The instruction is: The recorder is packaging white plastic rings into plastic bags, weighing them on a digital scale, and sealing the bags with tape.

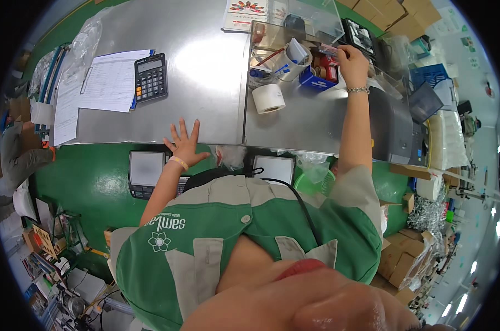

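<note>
Blue box (pixel 317 83) just near-left of right hand (pixel 353 65), fingers bent narrow, can't tell if holding; left hand (pixel 186 148) spread wide, well left; 1 white roll (pixel 269 99) left of box.

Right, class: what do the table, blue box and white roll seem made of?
Table: probably metal, satin grey, with bright blurred reflections. Blue box: smooth card or plastic, thin, flat walls; unclear which. White roll: probably matt paper, showing no shine.

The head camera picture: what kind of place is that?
Probably a workshop or packing room. There's a metal worktable with a black calculator on it, a roll of white paper or labels, and cardboard boxes on the floor.
</note>
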A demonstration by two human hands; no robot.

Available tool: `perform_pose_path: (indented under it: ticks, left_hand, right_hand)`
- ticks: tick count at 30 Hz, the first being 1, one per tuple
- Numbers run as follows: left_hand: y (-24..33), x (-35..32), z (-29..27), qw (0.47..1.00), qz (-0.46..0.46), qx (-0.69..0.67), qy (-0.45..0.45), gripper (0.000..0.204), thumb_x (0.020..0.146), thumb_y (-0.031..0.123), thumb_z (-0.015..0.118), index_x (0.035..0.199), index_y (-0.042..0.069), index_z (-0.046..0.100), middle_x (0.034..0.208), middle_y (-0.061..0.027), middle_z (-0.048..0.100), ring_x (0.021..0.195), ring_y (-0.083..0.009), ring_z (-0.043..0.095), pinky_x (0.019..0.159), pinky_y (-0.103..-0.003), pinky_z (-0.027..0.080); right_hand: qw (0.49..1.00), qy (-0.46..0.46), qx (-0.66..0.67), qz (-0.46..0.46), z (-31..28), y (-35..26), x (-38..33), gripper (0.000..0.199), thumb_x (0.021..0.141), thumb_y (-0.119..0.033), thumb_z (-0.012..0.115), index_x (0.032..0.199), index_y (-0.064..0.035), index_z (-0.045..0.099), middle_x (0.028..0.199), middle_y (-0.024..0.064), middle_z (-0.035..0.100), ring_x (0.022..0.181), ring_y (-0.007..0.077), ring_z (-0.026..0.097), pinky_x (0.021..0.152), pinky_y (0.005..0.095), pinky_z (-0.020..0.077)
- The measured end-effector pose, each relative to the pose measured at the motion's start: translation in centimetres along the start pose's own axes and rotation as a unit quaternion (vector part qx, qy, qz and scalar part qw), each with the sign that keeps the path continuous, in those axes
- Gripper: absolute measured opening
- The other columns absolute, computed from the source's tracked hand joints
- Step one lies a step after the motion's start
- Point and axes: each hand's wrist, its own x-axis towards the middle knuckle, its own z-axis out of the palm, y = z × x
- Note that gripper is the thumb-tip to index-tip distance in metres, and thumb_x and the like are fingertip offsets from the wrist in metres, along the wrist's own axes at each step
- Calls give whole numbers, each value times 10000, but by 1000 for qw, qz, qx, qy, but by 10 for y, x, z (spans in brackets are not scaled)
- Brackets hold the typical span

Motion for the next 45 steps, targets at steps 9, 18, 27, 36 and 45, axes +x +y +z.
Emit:
perform_pose_path:
  ticks: [9, 18, 27, 36, 45]
  left_hand:
    - [-6, 6, 2, 1000, 3, 0, -10, 1086, 577, 437, 717, 1395, 294, 16, 1419, -203, -162, 1255, -489, -184, 894, -703, -49]
    - [-3, 6, 0, 1000, 12, 15, -8, 1118, 561, 447, 739, 1398, 260, 21, 1415, -220, -156, 1250, -510, -164, 886, -712, -33]
    - [-8, 0, -2, 1000, 14, 0, -14, 1125, 558, 452, 733, 1398, 257, 10, 1408, -231, -170, 1239, -526, -167, 890, -708, -26]
    - [-9, 5, 3, 999, 26, -34, -2, 1086, 574, 459, 720, 1402, 237, 54, 1422, -216, -139, 1256, -489, -182, 875, -703, -59]
    - [6, 15, -7, 998, 67, 7, -12, 1093, 584, 476, 715, 1400, 231, 30, 1408, -239, -162, 1236, -517, -188, 867, -711, -51]
  right_hand:
    - [997, 26, -27, -72, -5, -43, 10, 161, 732, -201, 560, 784, -79, 651, 756, 114, 604, 686, 290, 586, 630, 359, 471]
    - [970, -159, 2, -184, 49, -78, -20, 143, 761, -192, 547, 817, -85, 624, 800, 100, 566, 731, 290, 567, 649, 381, 462]
    - [899, -382, -106, -188, 153, -87, 41, 242, 815, -197, 473, 825, -40, 657, 902, 169, 614, 814, 321, 592, 742, 405, 465]
    - [753, -569, -242, -225, 277, -55, 63, 268, 800, -210, 487, 879, -23, 663, 913, 167, 630, 856, 285, 607, 759, 383, 470]
    - [778, -542, -247, -199, 292, 14, 53, 311, 822, -248, 474, 922, -20, 659, 933, 156, 634, 868, 264, 609, 763, 380, 469]
